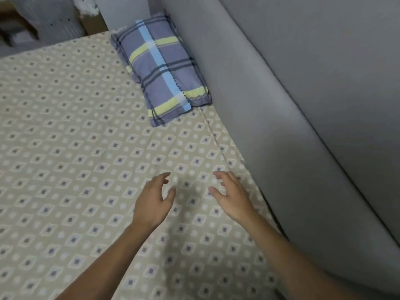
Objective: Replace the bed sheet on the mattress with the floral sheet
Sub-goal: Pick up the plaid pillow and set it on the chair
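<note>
A beige sheet (71, 137) with a pattern of small dark squares in diamonds lies flat over the mattress and fills most of the view. My left hand (154, 200) and my right hand (232, 197) hover just above it near its right edge, palms facing each other, fingers spread and relaxed, holding nothing. A seam of the sheet (216, 139) runs along the right side toward the wall. No floral sheet is in view.
A plaid pillow (163, 70) in purple, blue and yellow lies at the head end against the grey wall (303, 105) that borders the mattress on the right. Dim boxes and clutter (43, 20) stand beyond the far left edge.
</note>
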Tool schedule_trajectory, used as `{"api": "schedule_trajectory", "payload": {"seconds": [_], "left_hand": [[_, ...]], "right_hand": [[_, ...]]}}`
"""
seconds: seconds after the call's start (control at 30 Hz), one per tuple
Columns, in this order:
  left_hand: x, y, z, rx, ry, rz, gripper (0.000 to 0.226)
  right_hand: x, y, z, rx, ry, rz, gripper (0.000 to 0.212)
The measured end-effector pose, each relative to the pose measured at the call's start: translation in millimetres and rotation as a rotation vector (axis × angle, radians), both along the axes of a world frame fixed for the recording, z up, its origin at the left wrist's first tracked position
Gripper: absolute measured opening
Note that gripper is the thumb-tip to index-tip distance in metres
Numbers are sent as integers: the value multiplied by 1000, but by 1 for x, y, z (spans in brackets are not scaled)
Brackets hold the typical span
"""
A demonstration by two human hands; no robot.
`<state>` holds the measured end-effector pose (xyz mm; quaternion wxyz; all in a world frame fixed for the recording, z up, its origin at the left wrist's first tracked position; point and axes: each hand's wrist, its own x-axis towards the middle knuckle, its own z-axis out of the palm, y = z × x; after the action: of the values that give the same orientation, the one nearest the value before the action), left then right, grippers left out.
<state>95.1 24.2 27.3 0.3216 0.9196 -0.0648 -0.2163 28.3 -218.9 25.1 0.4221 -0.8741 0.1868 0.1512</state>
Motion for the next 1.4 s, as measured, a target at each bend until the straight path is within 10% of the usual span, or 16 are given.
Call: {"api": "schedule_trajectory", "payload": {"seconds": [0.37,0.67,0.83,1.1,1.4], "left_hand": [[195,-19,-242,465,-172,-17,90],[196,-14,-295,481,-408,50,92],[197,-17,-293,469,-392,66,95],[200,-15,-296,481,-403,60,95],[201,-14,-300,479,-411,59,97]], "right_hand": [[198,-11,-220,-384,-85,260,75],[210,6,-274,-710,-246,269,75],[278,10,-262,-395,-251,74,78],[400,33,-211,792,-145,-859,56],[435,25,-205,672,-52,-931,70]]}}
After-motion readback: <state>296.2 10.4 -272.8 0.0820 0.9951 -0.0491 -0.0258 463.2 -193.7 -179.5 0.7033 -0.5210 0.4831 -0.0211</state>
